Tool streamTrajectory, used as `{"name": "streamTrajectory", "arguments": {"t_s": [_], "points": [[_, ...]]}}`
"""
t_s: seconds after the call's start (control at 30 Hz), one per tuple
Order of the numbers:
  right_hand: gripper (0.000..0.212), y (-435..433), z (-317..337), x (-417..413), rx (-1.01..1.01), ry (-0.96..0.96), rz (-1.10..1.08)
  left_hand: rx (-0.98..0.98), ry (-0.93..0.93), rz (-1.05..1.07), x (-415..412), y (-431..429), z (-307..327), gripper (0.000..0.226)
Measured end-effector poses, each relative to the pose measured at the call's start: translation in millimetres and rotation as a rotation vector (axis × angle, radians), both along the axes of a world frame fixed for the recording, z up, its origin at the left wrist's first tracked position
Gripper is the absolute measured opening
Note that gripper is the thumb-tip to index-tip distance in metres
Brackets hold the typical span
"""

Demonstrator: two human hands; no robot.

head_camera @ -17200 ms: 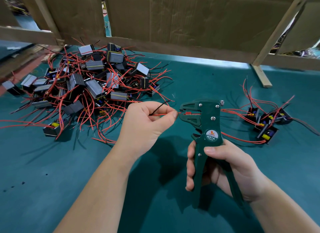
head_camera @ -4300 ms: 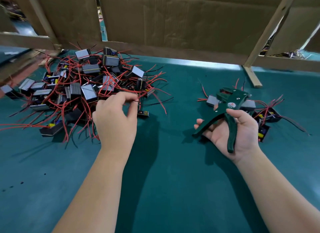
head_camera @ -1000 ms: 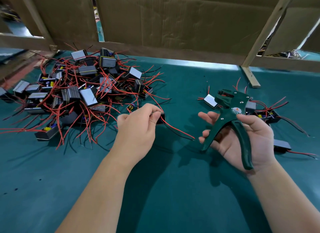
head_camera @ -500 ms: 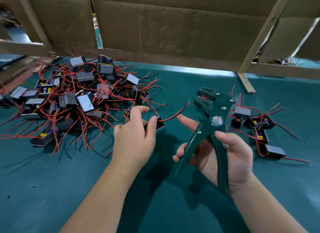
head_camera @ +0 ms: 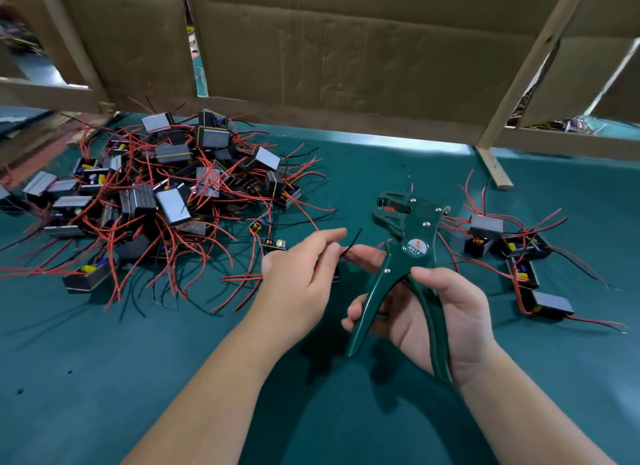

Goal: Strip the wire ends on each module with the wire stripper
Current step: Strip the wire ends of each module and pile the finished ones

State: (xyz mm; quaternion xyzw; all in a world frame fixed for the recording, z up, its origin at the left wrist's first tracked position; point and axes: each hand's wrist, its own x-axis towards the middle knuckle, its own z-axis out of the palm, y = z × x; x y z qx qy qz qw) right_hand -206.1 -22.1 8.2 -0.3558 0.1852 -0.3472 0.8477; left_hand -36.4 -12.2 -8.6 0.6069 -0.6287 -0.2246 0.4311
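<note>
The black wire (head_camera: 351, 242) sticks up just right of centre, pinched near its root by the left hand (head_camera: 301, 281). Its module is mostly hidden behind those fingers. The wire looks thin, light and floppy, so I judge it best held close to the free end, leaving only the tip to feed in, or it will bend away.

The right hand (head_camera: 446, 322) wraps the wire stripper (head_camera: 410, 253), thumb over one handle and fingers round the other. The handles are spread wide and the head points up and left, just beside the wire but not yet on it. The tool looks rigid, with smooth handles.

Further up, left of centre, lies a tangled pile of modules (head_camera: 166, 194) with red and black leads. A smaller group (head_camera: 512, 253) sits at right. The green table cover (head_camera: 104, 378) looks soft and matte. Across the top stand cardboard sheets (head_camera: 346, 49) on a wooden frame (head_camera: 524, 73).
</note>
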Motion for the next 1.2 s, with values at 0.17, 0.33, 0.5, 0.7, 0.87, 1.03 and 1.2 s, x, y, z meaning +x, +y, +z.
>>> {"name": "streamTrajectory", "arguments": {"t_s": [0.17,0.33,0.5,0.7,0.87,1.03,1.2], "points": [[0.076,-0.6,-0.7,-2.3,0.000,0.002,0.038,-0.004,-0.042,-0.119,3.5,-1.2,1.3,0.028],[0.080,-2.6,3.6,-8.4,-0.004,-0.028,-0.041,-0.003,-0.232,-0.184,10.8,-4.1,-2.8,0.031],[0.081,-5.8,6.8,-18.1,-0.020,0.010,-0.155,-0.038,-0.282,-0.145,7.8,-4.7,-5.2,0.034],[0.071,-9.7,9.5,-29.1,0.074,0.226,0.019,-0.147,0.060,-0.069,14.5,-3.3,-4.7,0.025],[0.053,-17.2,8.9,-29.6,0.256,0.396,-0.114,-0.086,0.426,-0.159,11.6,0.9,5.8,0.025],[0.053,-15.0,7.7,-32.4,0.202,0.442,-0.055,-0.028,0.383,-0.208,19.2,0.2,12.4,0.028],[0.058,1.6,1.5,-20.5,0.091,0.345,0.202,0.034,0.359,-0.241,17.2,2.0,10.1,0.023]]}}
